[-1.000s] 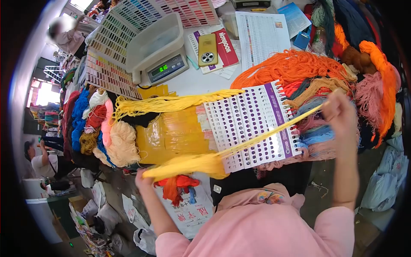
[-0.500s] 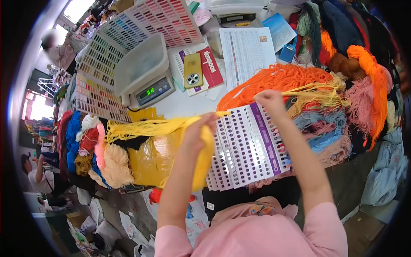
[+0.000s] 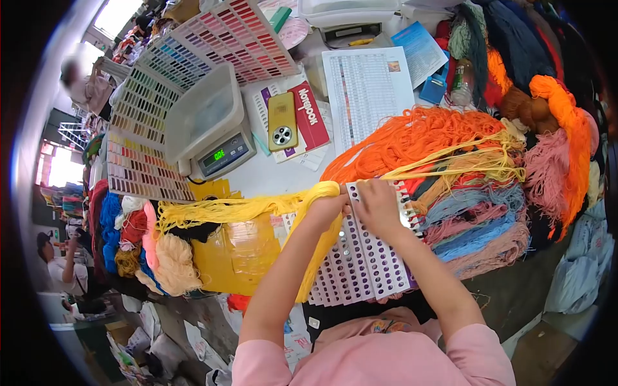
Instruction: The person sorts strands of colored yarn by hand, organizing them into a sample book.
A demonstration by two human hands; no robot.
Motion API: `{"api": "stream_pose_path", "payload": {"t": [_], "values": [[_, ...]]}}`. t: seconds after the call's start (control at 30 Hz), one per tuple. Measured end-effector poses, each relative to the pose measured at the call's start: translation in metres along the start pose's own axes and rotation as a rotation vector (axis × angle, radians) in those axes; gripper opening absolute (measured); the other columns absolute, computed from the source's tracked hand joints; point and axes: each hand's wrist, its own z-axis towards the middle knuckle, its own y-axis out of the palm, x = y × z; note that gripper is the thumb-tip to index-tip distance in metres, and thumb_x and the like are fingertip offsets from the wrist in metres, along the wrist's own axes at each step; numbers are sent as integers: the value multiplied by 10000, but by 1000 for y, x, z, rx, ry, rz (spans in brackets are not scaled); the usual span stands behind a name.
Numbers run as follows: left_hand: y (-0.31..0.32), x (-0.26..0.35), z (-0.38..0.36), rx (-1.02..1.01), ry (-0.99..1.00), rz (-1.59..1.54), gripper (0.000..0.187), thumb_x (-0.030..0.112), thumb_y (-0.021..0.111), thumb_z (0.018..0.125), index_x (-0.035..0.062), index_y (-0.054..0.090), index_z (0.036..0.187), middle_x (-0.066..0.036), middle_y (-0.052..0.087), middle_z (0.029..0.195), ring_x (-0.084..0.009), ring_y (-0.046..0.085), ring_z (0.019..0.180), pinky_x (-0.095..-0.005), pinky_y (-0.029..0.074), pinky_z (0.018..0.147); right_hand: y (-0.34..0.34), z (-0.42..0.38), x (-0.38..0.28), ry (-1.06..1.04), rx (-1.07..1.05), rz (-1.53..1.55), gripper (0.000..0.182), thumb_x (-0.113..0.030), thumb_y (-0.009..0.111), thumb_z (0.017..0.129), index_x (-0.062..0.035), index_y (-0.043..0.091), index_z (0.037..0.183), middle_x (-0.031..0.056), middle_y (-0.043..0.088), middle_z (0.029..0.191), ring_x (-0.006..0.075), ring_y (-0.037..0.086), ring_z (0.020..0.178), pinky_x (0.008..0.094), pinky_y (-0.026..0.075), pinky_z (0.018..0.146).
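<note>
Yellow yarn looped over left hand, right hand on card

Clock directions are read with the card as centre and the wearer at 6 o'clock. The yellow yarn lies in a long bundle from 10 o'clock up to the card's edge, and a thick loop of it goes over the left hand and hangs beside the forearm towards 7 o'clock. That hand, at 11 o'clock, is curled in on the loop, its fingertips largely hidden. Just beside it, at 12 o'clock, the right hand rests over the card's upper part with fingers bent; whether they are clamped on anything I cannot tell. From near its fingertips a yellow strand runs out towards 2 o'clock, across the orange yarn at 1 o'clock.

Below the strand, between 2 and 3 o'clock, lies blue yarn. The scale, its green digits lit, carries a tub at 10 o'clock, with the chart standing behind. At 11 o'clock the phone lies partly over the notebook; at 12 is a printed sheet. Peach yarn sits at 9 o'clock
</note>
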Motion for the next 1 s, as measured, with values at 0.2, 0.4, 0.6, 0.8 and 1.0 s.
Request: {"api": "stream_pose_path", "payload": {"t": [0.2, 0.4, 0.6, 0.8, 1.0], "values": [[5, -8, 5, 16, 98, -131, 88, 76, 482, 756, 24, 526, 812, -1, 489, 622, -53, 426, 465, -192, 353, 418, 2, -7, 1, -33, 11, 120, 329, -174, 601, 563, -28, 533, 850, 108, 466, 823, 250, 450, 779, 349, 352, 696], [4, 6, -6, 102, 87, -91, 81, 102, 526, 750, 39, 512, 798, -8, 494, 616, -63, 433, 460, -199, 359, 416, -5, 4, 7, 149, -1, 397, 353, -111, 581, 534, -4, 544, 869, 97, 474, 789, 228, 475, 711, 293, 393, 627], [-11, 14, -16, 114, 26, -128, 87, 107, 555, 743, 35, 526, 783, -6, 492, 612, -76, 424, 480, -195, 342, 441, 7, 0, 10, 118, 28, 385, 336, -125, 581, 540, 8, 531, 845, 114, 469, 797, 250, 486, 728, 306, 405, 643], [-23, 13, -26, 109, -30, -219, 115, 178, 561, 757, 67, 529, 767, 18, 487, 606, -56, 385, 443, -186, 319, 415, 12, -3, 12, 85, -7, 218, 350, -148, 603, 560, -18, 507, 870, 115, 468, 813, 269, 492, 749, 333, 403, 633], [-13, 11, -11, 282, -105, -108, 221, 239, 597, 730, 55, 530, 627, 2, 487, 568, -65, 387, 439, -205, 310, 408, 14, -4, 12, 88, -38, 258, 393, -208, 599, 567, -23, 504, 900, 103, 463, 854, 262, 498, 751, 352, 406, 635]]}}
